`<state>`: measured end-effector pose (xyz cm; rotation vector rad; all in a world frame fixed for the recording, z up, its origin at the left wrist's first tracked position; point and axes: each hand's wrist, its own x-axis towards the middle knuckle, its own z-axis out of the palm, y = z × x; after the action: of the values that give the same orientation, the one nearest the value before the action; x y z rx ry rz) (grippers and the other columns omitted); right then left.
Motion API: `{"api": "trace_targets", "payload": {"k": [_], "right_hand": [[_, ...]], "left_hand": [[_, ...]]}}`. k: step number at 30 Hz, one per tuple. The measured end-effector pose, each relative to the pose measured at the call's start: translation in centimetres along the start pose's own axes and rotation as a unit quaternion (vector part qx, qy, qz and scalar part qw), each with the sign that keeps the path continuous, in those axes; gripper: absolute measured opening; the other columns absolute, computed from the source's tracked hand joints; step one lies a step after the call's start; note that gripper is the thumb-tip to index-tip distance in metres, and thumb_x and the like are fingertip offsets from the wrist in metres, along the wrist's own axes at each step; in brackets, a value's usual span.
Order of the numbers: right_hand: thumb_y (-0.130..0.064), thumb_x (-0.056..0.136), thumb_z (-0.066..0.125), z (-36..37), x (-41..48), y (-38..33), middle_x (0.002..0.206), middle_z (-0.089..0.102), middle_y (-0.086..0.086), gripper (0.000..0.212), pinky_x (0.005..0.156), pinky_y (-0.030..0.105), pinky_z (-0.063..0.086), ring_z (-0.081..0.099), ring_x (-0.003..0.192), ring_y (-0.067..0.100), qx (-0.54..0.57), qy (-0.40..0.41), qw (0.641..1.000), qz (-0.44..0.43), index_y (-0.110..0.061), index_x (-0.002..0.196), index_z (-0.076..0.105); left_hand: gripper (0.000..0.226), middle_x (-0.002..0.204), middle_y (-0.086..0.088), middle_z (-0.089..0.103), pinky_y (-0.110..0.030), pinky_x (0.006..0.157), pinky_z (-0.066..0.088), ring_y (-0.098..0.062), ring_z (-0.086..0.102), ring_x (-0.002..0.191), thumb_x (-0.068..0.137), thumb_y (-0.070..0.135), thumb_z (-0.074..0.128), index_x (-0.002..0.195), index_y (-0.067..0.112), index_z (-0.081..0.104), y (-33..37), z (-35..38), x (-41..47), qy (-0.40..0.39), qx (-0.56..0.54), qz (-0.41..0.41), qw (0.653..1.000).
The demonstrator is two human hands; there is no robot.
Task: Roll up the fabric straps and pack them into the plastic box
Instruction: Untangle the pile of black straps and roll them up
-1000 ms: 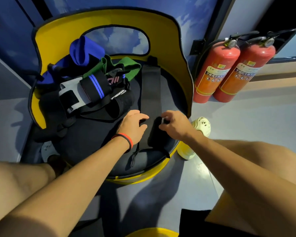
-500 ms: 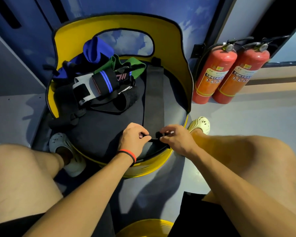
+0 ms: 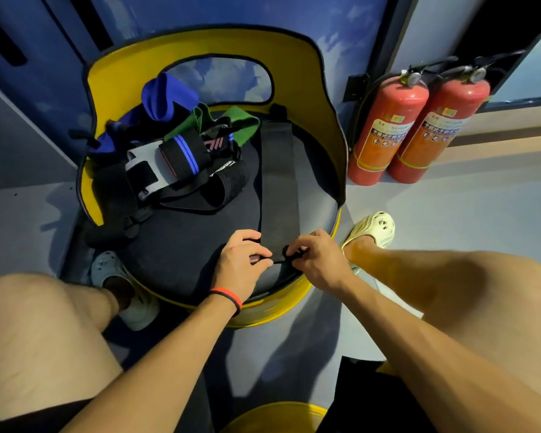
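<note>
A long black fabric strap (image 3: 278, 179) lies flat and straight across the dark seat of a yellow round chair (image 3: 181, 245), running from the backrest to the front edge. My left hand (image 3: 241, 260) and my right hand (image 3: 316, 257) both pinch the strap's near end, which is curled into a small tight roll between my fingers. A heap of other straps (image 3: 175, 160) sits at the back left of the seat: blue, green, and black ones, one with a blue stripe. No plastic box is in view.
Two red fire extinguishers (image 3: 419, 126) stand against the wall at the right. The chair's yellow backrest (image 3: 325, 89) curves round the far side. My knees and pale clogs (image 3: 375, 229) flank the chair on the grey floor. Another yellow rim (image 3: 272, 417) shows at the bottom.
Both hands slid from the middle of the strap to its near end and began curling it. The camera came closer and lower over the seat.
</note>
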<state>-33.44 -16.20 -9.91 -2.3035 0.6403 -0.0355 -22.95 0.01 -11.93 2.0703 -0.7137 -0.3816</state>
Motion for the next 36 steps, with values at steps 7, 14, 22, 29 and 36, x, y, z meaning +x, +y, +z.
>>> {"api": "trace_targets", "payload": {"k": [7,14,22,29,36], "right_hand": [[-0.011,0.088,0.074,-1.1,0.7,0.4,0.096,0.058,-0.006,0.018,0.081,0.028,0.049,0.062,0.089,0.019,0.011,-0.002,1.0,0.021,-0.017,0.105,0.077],[-0.025,0.084,0.078,-0.3,1.0,0.8,0.1,0.055,0.0,0.024,0.068,0.036,0.051,0.058,0.086,0.023,-0.09,-0.008,0.995,-0.052,-0.024,0.106,0.069],[-0.028,0.1,0.058,-0.3,1.5,0.8,0.103,0.06,0.0,0.018,0.068,0.042,0.056,0.059,0.093,0.023,-0.179,0.007,0.971,-0.158,-0.023,0.112,0.071],[-0.026,0.101,0.057,-1.7,2.2,1.3,0.104,0.066,0.003,0.022,0.074,0.042,0.056,0.063,0.092,0.024,-0.156,-0.084,0.971,-0.162,-0.023,0.114,0.074],[-0.019,0.094,0.069,-2.5,2.3,1.9,0.085,0.062,-0.007,0.006,0.058,0.018,0.041,0.058,0.077,0.017,-0.046,-0.096,0.99,-0.09,-0.019,0.099,0.07]], "left_hand": [[0.013,0.123,0.009,0.054,-0.018,0.087,0.055,-0.007,0.063,0.104,0.082,0.011,0.081,0.093,0.018,0.08,-0.1,0.3,0.1,0.0,-0.002,0.001,1.0],[0.015,0.119,0.01,0.055,-0.025,0.091,0.056,-0.007,0.06,0.102,0.085,0.008,0.077,0.096,0.018,0.08,0.1,0.2,1.1,0.01,0.03,-0.025,0.999],[0.031,0.128,0.013,0.052,-0.027,0.082,0.051,-0.009,0.052,0.109,0.084,0.026,0.079,0.114,0.025,0.073,0.2,-0.3,0.1,0.003,0.213,0.116,0.97],[0.02,0.103,0.005,0.073,-0.036,0.071,0.06,-0.016,0.068,0.094,0.084,0.016,0.078,0.104,0.02,0.075,-0.2,-0.5,0.0,0.03,0.242,0.231,0.942],[0.012,0.098,0.013,0.062,-0.03,0.078,0.055,-0.007,0.063,0.087,0.087,0.02,0.077,0.099,0.02,0.079,-0.5,0.3,0.1,-0.011,0.121,0.124,0.985]]}}
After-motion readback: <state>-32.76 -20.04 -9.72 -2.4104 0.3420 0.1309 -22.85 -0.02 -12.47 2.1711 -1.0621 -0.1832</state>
